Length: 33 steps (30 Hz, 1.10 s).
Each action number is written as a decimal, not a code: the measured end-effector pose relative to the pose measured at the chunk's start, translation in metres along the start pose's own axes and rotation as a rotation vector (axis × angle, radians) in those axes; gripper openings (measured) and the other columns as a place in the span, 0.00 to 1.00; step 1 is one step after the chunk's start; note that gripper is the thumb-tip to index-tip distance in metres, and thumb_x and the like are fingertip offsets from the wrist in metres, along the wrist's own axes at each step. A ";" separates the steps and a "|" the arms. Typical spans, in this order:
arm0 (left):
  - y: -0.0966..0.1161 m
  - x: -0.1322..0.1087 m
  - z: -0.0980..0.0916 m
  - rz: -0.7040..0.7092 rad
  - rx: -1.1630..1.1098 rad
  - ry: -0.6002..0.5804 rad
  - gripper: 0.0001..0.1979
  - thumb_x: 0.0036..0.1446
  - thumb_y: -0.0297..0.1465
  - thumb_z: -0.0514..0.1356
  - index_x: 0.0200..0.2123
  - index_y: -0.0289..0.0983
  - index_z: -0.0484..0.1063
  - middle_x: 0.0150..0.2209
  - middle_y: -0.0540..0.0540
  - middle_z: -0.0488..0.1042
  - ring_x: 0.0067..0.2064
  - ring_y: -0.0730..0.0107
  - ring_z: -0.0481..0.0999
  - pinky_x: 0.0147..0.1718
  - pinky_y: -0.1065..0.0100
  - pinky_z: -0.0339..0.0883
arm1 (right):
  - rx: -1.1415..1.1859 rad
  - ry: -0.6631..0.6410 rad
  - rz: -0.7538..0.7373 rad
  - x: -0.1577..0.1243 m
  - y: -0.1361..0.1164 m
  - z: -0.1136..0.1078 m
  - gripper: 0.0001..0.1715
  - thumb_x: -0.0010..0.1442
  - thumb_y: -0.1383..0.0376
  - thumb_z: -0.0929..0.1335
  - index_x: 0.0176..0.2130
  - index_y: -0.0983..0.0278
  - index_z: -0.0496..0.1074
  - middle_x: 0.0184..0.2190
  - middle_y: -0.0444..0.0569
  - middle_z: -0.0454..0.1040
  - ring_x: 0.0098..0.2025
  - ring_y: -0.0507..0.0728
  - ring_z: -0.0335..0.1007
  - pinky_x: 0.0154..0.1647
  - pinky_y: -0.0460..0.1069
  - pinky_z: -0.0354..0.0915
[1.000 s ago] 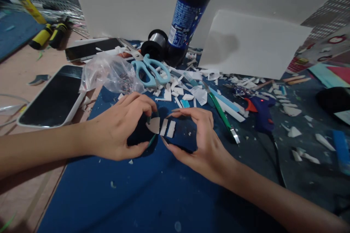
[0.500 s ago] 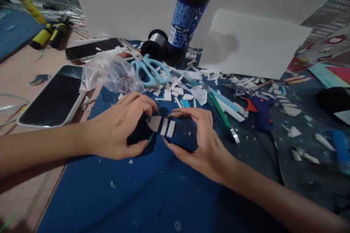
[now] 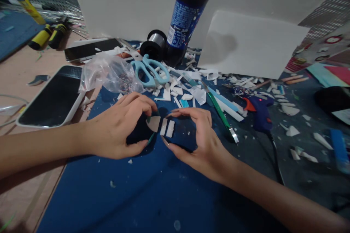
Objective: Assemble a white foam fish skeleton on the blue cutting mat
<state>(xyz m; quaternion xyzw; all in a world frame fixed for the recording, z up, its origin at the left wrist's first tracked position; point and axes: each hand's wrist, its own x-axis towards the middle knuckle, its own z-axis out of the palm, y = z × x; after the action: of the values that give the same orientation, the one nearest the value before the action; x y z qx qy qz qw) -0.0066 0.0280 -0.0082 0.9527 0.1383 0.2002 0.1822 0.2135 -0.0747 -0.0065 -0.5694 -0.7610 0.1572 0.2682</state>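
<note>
My left hand [image 3: 121, 127] has its long green nails at the upper and lower edges of a small rounded white piece [image 3: 153, 123], pinching it between thumb and fingers. Facing it, my right hand [image 3: 199, 136] curves its thumb and forefinger round the two ends of a narrow white strip [image 3: 163, 126]. Right beside that strip, within the same hand's curve, lies a second white strip [image 3: 170, 129] with a rough edge. A thin gap separates the rounded piece from the first strip. All three are low over the blue mat [image 3: 123, 196].
Behind my hands are white scraps [image 3: 177, 91], light-blue scissors [image 3: 150, 71], a plastic bag [image 3: 109, 71] and a dark drink bottle [image 3: 186, 22]. A green-handled cutter [image 3: 218, 109] and a corded glue gun [image 3: 261, 111] lie to the right. A phone [image 3: 51, 96] rests at left.
Both hands and the white pieces keep practically the same positions. The whole view has shifted very slightly.
</note>
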 end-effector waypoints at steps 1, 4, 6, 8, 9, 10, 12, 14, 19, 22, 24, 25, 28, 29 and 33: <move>0.000 0.000 0.000 -0.002 -0.003 0.002 0.16 0.53 0.32 0.59 0.43 0.37 0.57 0.48 0.35 0.67 0.49 0.50 0.67 0.43 0.50 0.66 | -0.001 0.000 -0.002 0.000 0.000 0.000 0.29 0.57 0.62 0.69 0.53 0.62 0.55 0.49 0.57 0.66 0.55 0.65 0.61 0.51 0.60 0.64; 0.000 0.000 0.000 0.003 -0.010 0.006 0.16 0.53 0.32 0.59 0.43 0.37 0.57 0.48 0.35 0.67 0.49 0.51 0.67 0.43 0.51 0.66 | -0.010 -0.007 0.001 -0.001 0.001 0.000 0.29 0.57 0.62 0.69 0.53 0.61 0.55 0.49 0.57 0.66 0.55 0.65 0.61 0.51 0.60 0.63; 0.000 0.000 -0.001 0.005 -0.009 0.006 0.17 0.53 0.32 0.59 0.44 0.37 0.57 0.48 0.35 0.67 0.50 0.50 0.67 0.44 0.51 0.66 | -0.019 -0.008 0.004 -0.001 0.001 0.000 0.29 0.57 0.62 0.69 0.53 0.61 0.55 0.49 0.57 0.66 0.55 0.65 0.60 0.50 0.59 0.63; 0.000 -0.001 -0.001 0.007 -0.005 0.004 0.17 0.53 0.32 0.60 0.44 0.37 0.57 0.48 0.35 0.67 0.50 0.50 0.67 0.44 0.50 0.66 | -0.021 -0.010 -0.001 -0.001 0.001 0.000 0.29 0.57 0.62 0.69 0.53 0.62 0.55 0.49 0.57 0.66 0.55 0.65 0.60 0.51 0.59 0.63; 0.000 -0.001 -0.001 0.006 -0.004 0.001 0.18 0.53 0.32 0.60 0.44 0.37 0.57 0.48 0.35 0.67 0.50 0.50 0.67 0.45 0.50 0.66 | -0.020 -0.010 -0.006 -0.001 0.001 0.000 0.29 0.58 0.62 0.69 0.53 0.62 0.55 0.49 0.57 0.66 0.54 0.65 0.60 0.51 0.59 0.63; 0.000 -0.001 -0.001 0.004 -0.006 -0.003 0.18 0.53 0.32 0.60 0.44 0.37 0.56 0.48 0.35 0.66 0.50 0.50 0.67 0.45 0.50 0.66 | -0.017 -0.009 -0.011 0.000 0.001 0.000 0.28 0.58 0.62 0.69 0.53 0.62 0.55 0.49 0.57 0.66 0.54 0.64 0.60 0.51 0.59 0.63; 0.000 -0.001 -0.001 0.004 -0.018 -0.007 0.18 0.54 0.32 0.59 0.45 0.37 0.56 0.48 0.35 0.66 0.51 0.49 0.67 0.46 0.49 0.65 | -0.011 -0.006 -0.014 0.000 0.001 0.000 0.28 0.58 0.62 0.69 0.53 0.62 0.55 0.49 0.57 0.66 0.54 0.64 0.60 0.51 0.59 0.63; 0.000 -0.001 0.000 0.006 -0.034 -0.008 0.19 0.54 0.33 0.60 0.45 0.37 0.55 0.49 0.34 0.65 0.52 0.49 0.66 0.46 0.48 0.65 | -0.013 0.004 -0.009 0.000 0.000 0.000 0.29 0.57 0.62 0.69 0.53 0.62 0.55 0.49 0.57 0.66 0.54 0.64 0.60 0.51 0.59 0.63; 0.000 0.001 0.001 -0.003 -0.007 -0.014 0.22 0.52 0.36 0.62 0.45 0.36 0.55 0.51 0.32 0.64 0.53 0.48 0.65 0.46 0.47 0.64 | -0.093 0.120 -0.088 -0.002 -0.004 0.000 0.33 0.55 0.64 0.70 0.54 0.64 0.53 0.50 0.59 0.66 0.55 0.65 0.59 0.54 0.61 0.60; 0.001 0.003 0.002 0.010 -0.010 -0.002 0.23 0.52 0.36 0.62 0.45 0.36 0.55 0.51 0.32 0.66 0.53 0.48 0.64 0.46 0.49 0.64 | -0.152 0.165 -0.129 -0.004 -0.007 -0.002 0.32 0.54 0.66 0.70 0.53 0.65 0.53 0.49 0.60 0.67 0.54 0.66 0.61 0.54 0.62 0.58; 0.001 0.004 0.002 0.005 -0.032 -0.001 0.23 0.51 0.35 0.63 0.45 0.36 0.55 0.51 0.33 0.67 0.53 0.48 0.64 0.46 0.50 0.64 | -0.170 0.175 -0.119 -0.006 -0.007 -0.002 0.32 0.53 0.65 0.70 0.53 0.65 0.54 0.48 0.60 0.67 0.53 0.66 0.62 0.53 0.62 0.59; 0.001 0.005 0.002 0.000 -0.046 -0.003 0.22 0.51 0.35 0.63 0.45 0.36 0.55 0.51 0.33 0.67 0.53 0.49 0.64 0.46 0.50 0.64 | -0.172 0.173 -0.112 -0.007 -0.007 -0.002 0.32 0.53 0.65 0.70 0.53 0.65 0.54 0.48 0.60 0.66 0.52 0.66 0.62 0.52 0.63 0.60; 0.001 0.006 0.001 -0.008 -0.078 -0.024 0.21 0.52 0.35 0.62 0.44 0.37 0.55 0.51 0.34 0.67 0.54 0.50 0.64 0.46 0.52 0.64 | -0.152 0.144 -0.088 -0.008 -0.005 -0.001 0.32 0.54 0.64 0.71 0.53 0.66 0.54 0.47 0.60 0.66 0.52 0.66 0.61 0.50 0.62 0.62; 0.001 0.006 0.002 -0.004 -0.082 -0.028 0.20 0.52 0.34 0.62 0.44 0.37 0.55 0.51 0.34 0.67 0.54 0.50 0.64 0.46 0.52 0.64 | -0.143 0.134 -0.079 -0.008 -0.004 -0.001 0.32 0.54 0.64 0.71 0.53 0.66 0.54 0.47 0.61 0.66 0.52 0.66 0.61 0.50 0.62 0.62; 0.000 0.007 0.003 0.000 -0.096 -0.030 0.20 0.53 0.34 0.61 0.44 0.37 0.54 0.51 0.35 0.66 0.53 0.52 0.63 0.46 0.52 0.64 | -0.134 0.119 -0.076 -0.007 -0.002 0.000 0.31 0.53 0.65 0.70 0.52 0.68 0.55 0.47 0.60 0.65 0.51 0.65 0.61 0.50 0.61 0.63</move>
<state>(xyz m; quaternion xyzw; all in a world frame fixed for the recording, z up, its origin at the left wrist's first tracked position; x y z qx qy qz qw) 0.0009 0.0293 -0.0080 0.9458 0.1257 0.1921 0.2298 0.2133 -0.0823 -0.0070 -0.5652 -0.7735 0.0614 0.2802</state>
